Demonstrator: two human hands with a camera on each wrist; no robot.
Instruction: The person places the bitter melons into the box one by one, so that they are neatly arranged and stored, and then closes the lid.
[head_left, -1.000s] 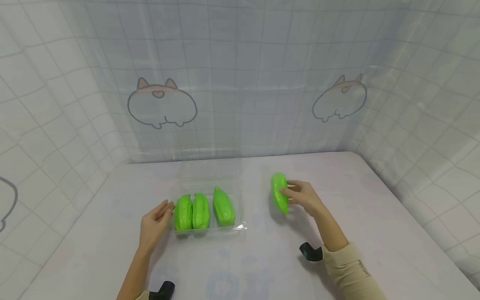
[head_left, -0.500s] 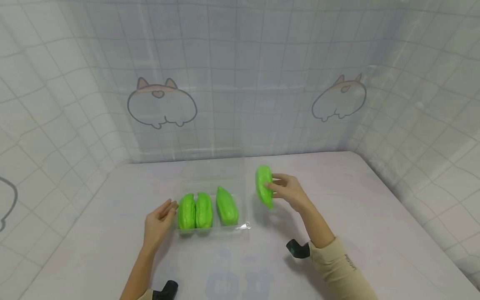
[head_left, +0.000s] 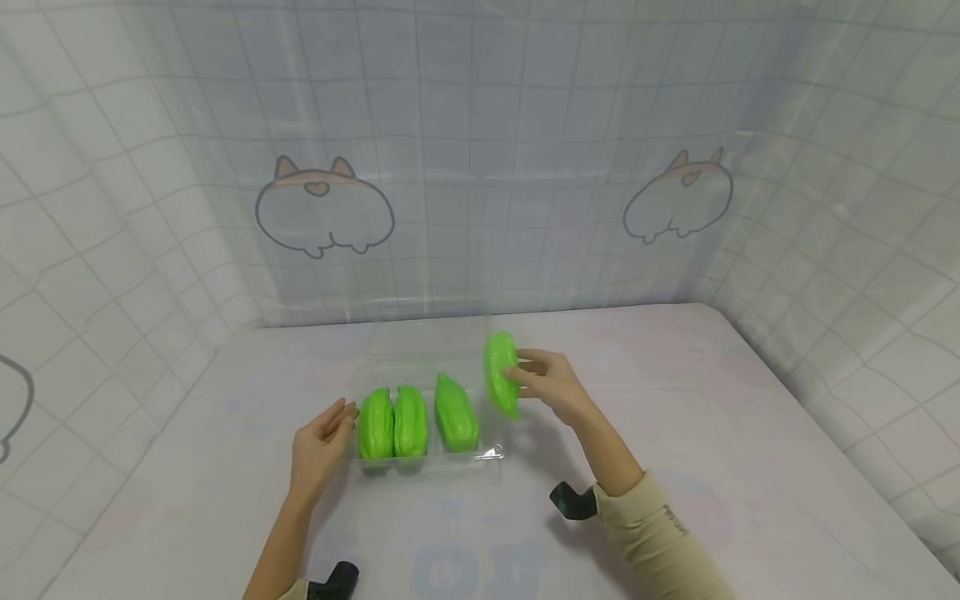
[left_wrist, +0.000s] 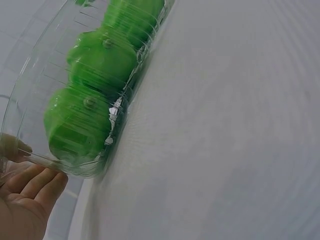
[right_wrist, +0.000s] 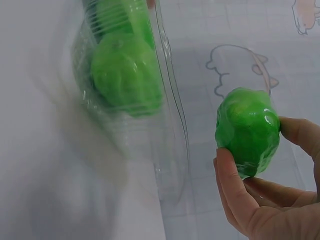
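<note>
My right hand (head_left: 555, 385) pinches a long, ridged green gourd (head_left: 500, 371) with a pointed lower tip, like a bitter melon. It is held upright in the air over the right end of a clear plastic box (head_left: 491, 454). In the right wrist view, thumb and fingers sit on opposite sides of the gourd (right_wrist: 247, 130), apart from the box. Three similar gourds lie in the box: a left one (head_left: 376, 423), a middle one (head_left: 410, 421) and a right one (head_left: 456, 414). My left hand (head_left: 318, 450) grips the box's left edge, its thumb and fingers (left_wrist: 52, 190) on either side of the rim.
The box's clear lid (head_left: 427, 337) stands open toward the back of the pale table (head_left: 750, 433). Behind the table and at both sides hang white gridded curtains (head_left: 480, 167) with cartoon prints. A dark wrist mount (head_left: 573, 502) sticks out by the right sleeve.
My right hand has carried the gourd leftward, from beside the box to over its right end. The box and my left hand have shifted slightly to the right.
</note>
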